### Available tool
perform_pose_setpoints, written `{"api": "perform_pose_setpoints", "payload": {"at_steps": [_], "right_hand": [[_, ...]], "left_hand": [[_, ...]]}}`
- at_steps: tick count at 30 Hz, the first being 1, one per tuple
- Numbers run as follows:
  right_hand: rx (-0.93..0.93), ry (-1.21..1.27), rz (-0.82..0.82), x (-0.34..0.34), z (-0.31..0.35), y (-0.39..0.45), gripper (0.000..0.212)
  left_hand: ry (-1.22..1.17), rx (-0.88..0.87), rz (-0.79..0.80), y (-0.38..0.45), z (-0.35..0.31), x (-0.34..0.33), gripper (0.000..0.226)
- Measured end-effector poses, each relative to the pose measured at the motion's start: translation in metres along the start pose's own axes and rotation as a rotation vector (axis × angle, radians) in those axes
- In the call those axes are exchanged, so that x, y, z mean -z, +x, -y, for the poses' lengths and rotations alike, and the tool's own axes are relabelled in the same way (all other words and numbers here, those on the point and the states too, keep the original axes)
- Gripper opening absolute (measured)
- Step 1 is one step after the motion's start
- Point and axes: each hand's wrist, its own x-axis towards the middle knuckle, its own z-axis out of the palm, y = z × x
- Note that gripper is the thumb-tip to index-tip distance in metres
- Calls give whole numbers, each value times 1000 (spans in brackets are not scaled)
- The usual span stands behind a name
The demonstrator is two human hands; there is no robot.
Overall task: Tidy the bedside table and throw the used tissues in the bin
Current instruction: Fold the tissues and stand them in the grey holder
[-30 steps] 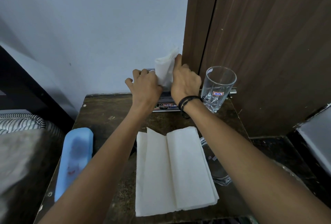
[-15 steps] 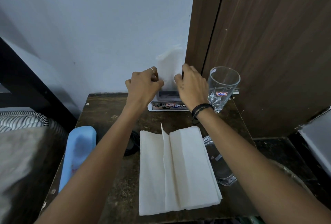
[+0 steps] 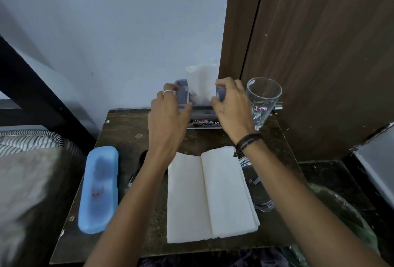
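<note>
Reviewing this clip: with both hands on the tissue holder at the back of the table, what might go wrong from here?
1. The right hand works right beside the empty glass; a sideways nudge might tip it.
2. Both the right and the left hand grip the grey tissue holder; pulling it forward may drag the upright tissue out.
3. The folded tissue stack lies under the forearms and may get swept off the table's front edge.
</note>
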Motion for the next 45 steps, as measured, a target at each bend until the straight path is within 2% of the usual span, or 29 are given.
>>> {"api": "perform_pose_setpoints", "payload": {"at_steps": [5,9,14,18,20,24,27,29,33,38,42,45], "right_hand": [[-20,117,-83,28,4,-73,15],[-211,64,-31,43,-5,-130,13],[-329,-83,22,39,-17,-158,18],[-342,-33,50,34,-20,-159,23],[-338,20,43,34,-19,-158,22],[-352,110,0,36,-20,-159,22],[-411,221,-3,38,-18,-159,31],[-423,231,13,36,-18,-158,33],[-401,229,84,31,-22,-161,38],[-378,539,81,33,-18,-161,32],[-316,682,101,36,-9,-161,30],[-240,579,230,31,-6,-163,24]], "left_hand": [[-112,187,-68,-77,2,25,16],[-108,387,-81,-129,6,34,25],[-199,558,40,-153,6,29,33],[-481,679,125,-151,-7,27,24],[-560,664,139,-148,-13,28,20],[-638,516,314,-152,-22,20,44],[-530,436,414,-160,-24,7,29],[-517,416,364,-163,-21,0,21],[-590,508,179,-163,-10,-6,25],[-808,626,185,-157,1,2,32],[-806,389,40,-151,0,19,22],[-739,315,29,-151,4,22,19]]}}
